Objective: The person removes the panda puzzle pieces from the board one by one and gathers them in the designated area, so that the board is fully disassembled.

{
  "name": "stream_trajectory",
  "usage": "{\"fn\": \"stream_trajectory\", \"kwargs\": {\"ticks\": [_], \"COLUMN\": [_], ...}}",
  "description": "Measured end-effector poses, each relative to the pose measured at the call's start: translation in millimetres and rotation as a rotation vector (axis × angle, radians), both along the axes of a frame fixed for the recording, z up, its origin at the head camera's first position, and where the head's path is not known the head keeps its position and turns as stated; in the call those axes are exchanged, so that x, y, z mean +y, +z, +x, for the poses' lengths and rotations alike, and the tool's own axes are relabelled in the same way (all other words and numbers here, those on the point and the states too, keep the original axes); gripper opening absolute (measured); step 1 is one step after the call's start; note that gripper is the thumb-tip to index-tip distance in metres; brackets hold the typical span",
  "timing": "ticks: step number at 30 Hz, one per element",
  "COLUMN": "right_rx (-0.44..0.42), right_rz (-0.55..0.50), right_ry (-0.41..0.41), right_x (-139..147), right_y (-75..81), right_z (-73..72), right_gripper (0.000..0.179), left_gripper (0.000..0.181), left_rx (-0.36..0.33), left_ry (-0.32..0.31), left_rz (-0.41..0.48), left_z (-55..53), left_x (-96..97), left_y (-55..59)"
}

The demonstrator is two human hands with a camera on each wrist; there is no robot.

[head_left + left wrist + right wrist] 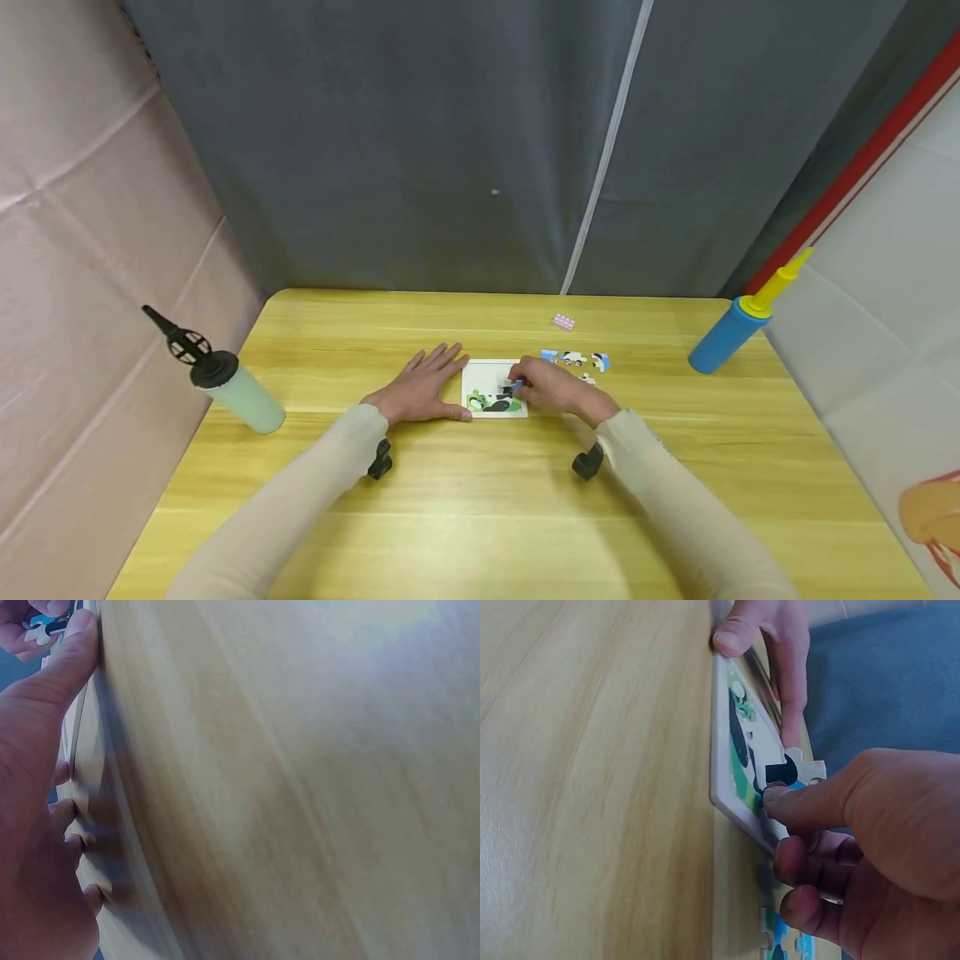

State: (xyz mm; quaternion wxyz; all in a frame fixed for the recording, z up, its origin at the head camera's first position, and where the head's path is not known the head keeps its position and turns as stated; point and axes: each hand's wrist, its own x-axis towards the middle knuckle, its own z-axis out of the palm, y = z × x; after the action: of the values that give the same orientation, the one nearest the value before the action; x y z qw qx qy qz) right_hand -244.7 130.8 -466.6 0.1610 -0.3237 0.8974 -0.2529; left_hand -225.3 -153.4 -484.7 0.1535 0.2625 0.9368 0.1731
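1. The right hand (pixel 555 387) pinches one puzzle piece (pixel 799 772) between the thumb and a fingertip, with the other fingers curled in beneath.
2. That piece is over the right part of the shallow white tray (pixel 486 372), just beyond the printed section (pixel 495 404) along its near side. Whether it touches the tray's floor, I cannot tell.
3. The left hand (pixel 423 390) lies spread at the tray's left side, fingers extended, its thumb on the near left corner. It grips nothing.
4. More loose pieces (pixel 573 358) lie on the surface (pixel 480 500) beyond the right hand and to its right.
5. The piece looks thin, light and fairly stiff, like card or thin board; it should need only a light pinch. Its narrow knobs are probably the weak spots, liable to bend or fray if forced.
6. The best hold is likely by opposite edges of its broad body, leaving the knobs free.
7. The tray seems light and rigid too, and could slide on the smooth surface, so its rim or a corner is the sensible place to steady it.
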Motion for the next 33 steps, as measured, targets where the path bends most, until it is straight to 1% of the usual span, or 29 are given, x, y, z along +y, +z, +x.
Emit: {"fn": "stream_trajectory", "kwargs": {"ticks": [2, 5, 8, 13, 17, 22, 27, 33], "right_rx": [0.019, 0.052, 0.051, -0.003, -0.005, 0.038, 0.071, 0.044], "right_rz": [-0.002, -0.012, -0.031, -0.096, -0.135, -0.12, -0.094, -0.059], "right_ry": [0.014, 0.038, 0.025, -0.084, -0.147, -0.19, -0.236, -0.254], "right_x": [1.5, 6.2, 14.9, 38.6, 64.0, 99.9, 131.3, 153.7], "right_y": [2.2, 3.9, 6.7, 12.0, 14.3, 15.2, 11.5, 6.3], "right_z": [1.0, 2.1, 3.9, 4.7, 3.0, 2.8, 3.1, 3.9], "right_gripper": [0.01, 0.022, 0.024, 0.02, 0.016, 0.014, 0.012, 0.015], "left_gripper": [0.105, 0.106, 0.107, 0.107, 0.107, 0.106, 0.107, 0.107], "left_rx": [-0.003, -0.004, -0.002, -0.001, 0.002, 0.01, 0.002, -0.004], "left_ry": [0.002, 0.002, 0.0, -0.003, -0.005, -0.01, -0.009, -0.003], "left_rz": [-0.005, -0.01, -0.007, -0.007, 0.0, -0.003, -0.004, -0.003], "left_z": [0.0, 0.3, 0.4, 0.1, 0.4, -0.5, -0.6, -0.1], "left_x": [0.2, 0.5, 1.1, 1.1, 0.2, -0.6, 0.2, 0.6], "left_y": [-0.1, -1.0, -1.6, -2.3, -2.1, -2.0, -1.5, -1.6]}}
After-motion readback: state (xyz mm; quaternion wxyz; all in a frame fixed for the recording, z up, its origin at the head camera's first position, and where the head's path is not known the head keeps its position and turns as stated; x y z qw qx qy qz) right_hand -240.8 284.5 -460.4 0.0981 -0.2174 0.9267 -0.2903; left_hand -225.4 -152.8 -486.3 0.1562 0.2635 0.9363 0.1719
